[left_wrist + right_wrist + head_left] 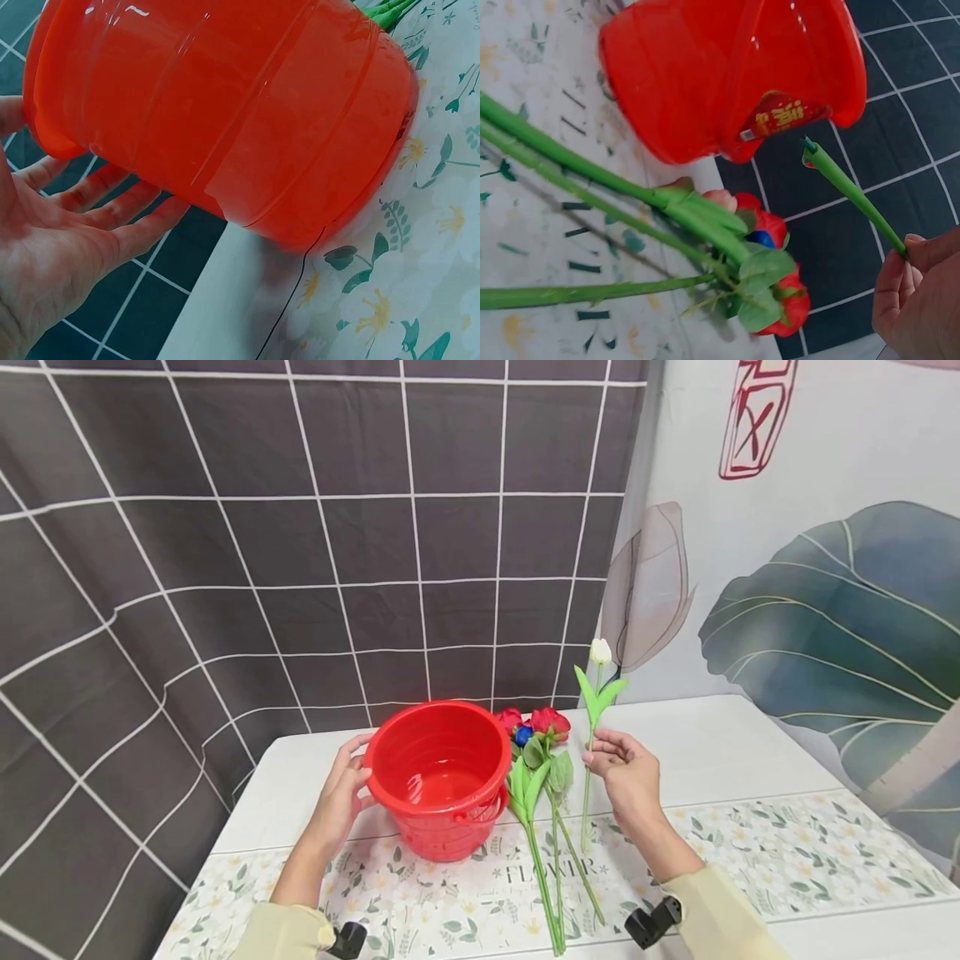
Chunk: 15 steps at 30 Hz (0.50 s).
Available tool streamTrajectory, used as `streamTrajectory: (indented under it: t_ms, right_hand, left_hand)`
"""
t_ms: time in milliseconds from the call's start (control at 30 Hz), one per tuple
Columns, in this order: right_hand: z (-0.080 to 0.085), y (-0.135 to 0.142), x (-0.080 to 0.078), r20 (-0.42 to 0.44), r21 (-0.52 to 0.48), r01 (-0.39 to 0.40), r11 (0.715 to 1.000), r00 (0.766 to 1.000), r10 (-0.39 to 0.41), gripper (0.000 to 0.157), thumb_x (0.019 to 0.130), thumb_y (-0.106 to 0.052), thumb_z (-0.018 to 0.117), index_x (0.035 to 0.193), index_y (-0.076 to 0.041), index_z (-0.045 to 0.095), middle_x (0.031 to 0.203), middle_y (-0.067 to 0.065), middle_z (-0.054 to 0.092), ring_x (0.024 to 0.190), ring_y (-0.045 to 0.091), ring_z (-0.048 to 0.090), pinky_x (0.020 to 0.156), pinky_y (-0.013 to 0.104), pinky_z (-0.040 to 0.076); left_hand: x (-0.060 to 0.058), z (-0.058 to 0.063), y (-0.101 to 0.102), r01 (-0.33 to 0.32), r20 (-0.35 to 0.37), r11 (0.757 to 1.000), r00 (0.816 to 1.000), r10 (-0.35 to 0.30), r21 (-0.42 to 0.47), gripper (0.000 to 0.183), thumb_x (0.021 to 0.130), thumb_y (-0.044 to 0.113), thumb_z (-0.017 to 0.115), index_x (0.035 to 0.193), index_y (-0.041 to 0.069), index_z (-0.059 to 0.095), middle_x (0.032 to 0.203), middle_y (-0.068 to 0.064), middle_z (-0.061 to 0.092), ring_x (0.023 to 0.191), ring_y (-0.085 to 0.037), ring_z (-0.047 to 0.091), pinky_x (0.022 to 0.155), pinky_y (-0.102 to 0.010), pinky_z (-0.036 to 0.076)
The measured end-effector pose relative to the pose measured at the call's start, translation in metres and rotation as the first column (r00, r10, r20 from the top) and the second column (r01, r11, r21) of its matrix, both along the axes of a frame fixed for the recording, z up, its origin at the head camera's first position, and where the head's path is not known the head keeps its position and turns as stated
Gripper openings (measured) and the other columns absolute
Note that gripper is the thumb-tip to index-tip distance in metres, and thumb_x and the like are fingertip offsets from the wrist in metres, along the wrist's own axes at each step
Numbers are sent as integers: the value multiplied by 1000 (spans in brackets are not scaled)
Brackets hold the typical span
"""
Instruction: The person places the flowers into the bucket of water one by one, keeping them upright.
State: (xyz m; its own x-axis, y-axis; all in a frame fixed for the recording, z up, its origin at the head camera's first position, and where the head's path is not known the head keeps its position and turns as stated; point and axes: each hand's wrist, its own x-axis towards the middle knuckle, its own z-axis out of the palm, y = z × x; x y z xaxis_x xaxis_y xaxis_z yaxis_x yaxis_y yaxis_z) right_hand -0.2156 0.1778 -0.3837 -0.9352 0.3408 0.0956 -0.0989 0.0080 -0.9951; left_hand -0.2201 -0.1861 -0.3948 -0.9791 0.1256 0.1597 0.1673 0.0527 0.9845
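A red plastic bucket [442, 835] stands upright on the table. My left hand [339, 789] is at its left side, thumb at the rim and fairly straight fingers [127, 206] spread along the outer wall. Between thumb and fingers, my right hand [626, 768] pinches the green stem of a white tulip [600, 651], held upright right of the bucket. The stem's cut end [810, 154] shows in the right wrist view, while the bloom is outside that view. Artificial flowers lie between the bucket and my right hand, including red roses [550, 723] and a blue flower [523, 737].
A white table [697, 743] carries a floral printed strip [780, 843] along its front. Behind it hangs a dark grid-patterned cloth [360, 543], with a leaf-printed curtain [847, 610] at the right. The loose green stems [551, 877] point toward the front edge.
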Motion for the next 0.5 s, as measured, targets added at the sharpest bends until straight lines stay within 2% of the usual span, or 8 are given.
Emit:
streamTrajectory:
  t_ms: [233, 500]
  right_hand:
    - [10, -9, -8, -55, -27, -1, 1000, 998, -1, 39, 83, 11, 63, 122, 7, 56, 97, 10, 60, 80, 5, 61, 75, 19, 53]
    - [25, -20, -17, -129, -43, -3, 999, 992, -2, 40, 82, 16, 62, 120, 7, 56, 99, 12, 59, 77, 6, 60, 74, 17, 52]
  left_hand:
    - [-1, -1, 0, -4, 6, 1000, 1000, 3, 13, 53, 93, 13, 36, 145, 20, 29, 141, -12, 42, 126, -36, 43, 85, -34, 52]
    - [1, 0, 1, -18, 17, 1000, 1000, 18, 3, 54, 92, 14, 37, 145, 19, 29, 140, -12, 43, 125, -35, 44, 85, -33, 52]
